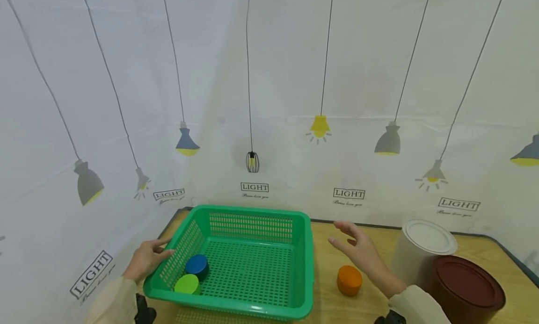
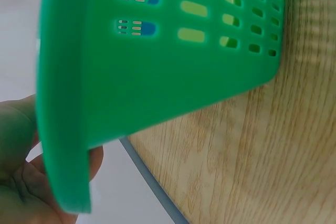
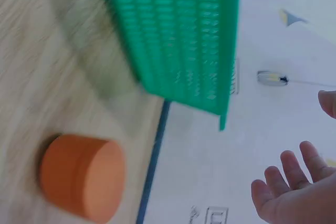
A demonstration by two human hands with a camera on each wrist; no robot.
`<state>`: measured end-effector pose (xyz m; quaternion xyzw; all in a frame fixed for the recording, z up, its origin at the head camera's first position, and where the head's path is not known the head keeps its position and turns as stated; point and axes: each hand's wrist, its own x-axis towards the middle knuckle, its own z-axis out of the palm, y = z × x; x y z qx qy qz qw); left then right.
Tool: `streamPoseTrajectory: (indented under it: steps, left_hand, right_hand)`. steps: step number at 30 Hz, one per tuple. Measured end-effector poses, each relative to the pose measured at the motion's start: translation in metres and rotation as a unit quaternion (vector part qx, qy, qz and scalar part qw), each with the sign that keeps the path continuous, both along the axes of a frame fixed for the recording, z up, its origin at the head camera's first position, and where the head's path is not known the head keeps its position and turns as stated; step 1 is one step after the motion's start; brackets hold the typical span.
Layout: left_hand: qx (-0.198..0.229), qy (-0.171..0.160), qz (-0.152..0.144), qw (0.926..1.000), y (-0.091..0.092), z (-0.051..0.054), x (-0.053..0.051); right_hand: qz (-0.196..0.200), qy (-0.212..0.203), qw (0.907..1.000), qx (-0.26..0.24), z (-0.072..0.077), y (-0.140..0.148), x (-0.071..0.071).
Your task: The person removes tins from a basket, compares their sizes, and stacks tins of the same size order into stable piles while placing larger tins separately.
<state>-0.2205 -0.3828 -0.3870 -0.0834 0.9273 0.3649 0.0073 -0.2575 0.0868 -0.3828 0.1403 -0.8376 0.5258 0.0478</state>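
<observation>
A green plastic basket [image 1: 301, 263] stands on the wooden table. My left hand [image 1: 147, 258] grips its left rim, with the thumb on top; in the left wrist view, fingers [image 2: 95, 162] show behind and below the rim. Inside the basket, at the left, lie a blue cylinder [image 1: 197, 266] and a lime-green cylinder [image 1: 187, 285]. To the right of the basket my right hand [image 1: 358, 247] hovers in the air, holding nothing, its fingers [image 3: 294, 170] loosely extended and apart from the thumb. An orange cylinder [image 1: 349, 281] rests on the table below and left of that hand.
A white lidded tub [image 1: 427, 237] and a dark red lidded tub [image 1: 467, 282] stand at the right, close to my right forearm. Behind the table [image 1: 328, 305] hangs a pale sheet [image 1: 286, 81] printed with lamps, which also runs along the left side.
</observation>
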Motion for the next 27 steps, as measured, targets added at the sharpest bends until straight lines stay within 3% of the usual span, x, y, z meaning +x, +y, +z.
streamPoseTrajectory:
  steps: [7,14,20,27]
  left_hand:
    - [0.007,-0.002,0.005,1.0,-0.001,0.001,0.001]
    - [0.016,-0.005,0.005,0.9998,0.0,0.0,-0.001]
    - [0.019,-0.003,0.007,0.9998,0.001,0.001,0.0]
    - [0.025,-0.009,0.007,0.9996,0.0,-0.001,0.001]
  right_hand:
    - [0.062,-0.025,0.9955,-0.067,0.023,-0.034,-0.002]
    - [0.113,-0.022,0.9905,-0.076,0.036,-0.072,-0.006]
    - [0.163,-0.007,0.9848,-0.059,0.039,-0.107,-0.006]
    - [0.193,0.004,0.9806,-0.032,0.033,-0.136,-0.003]
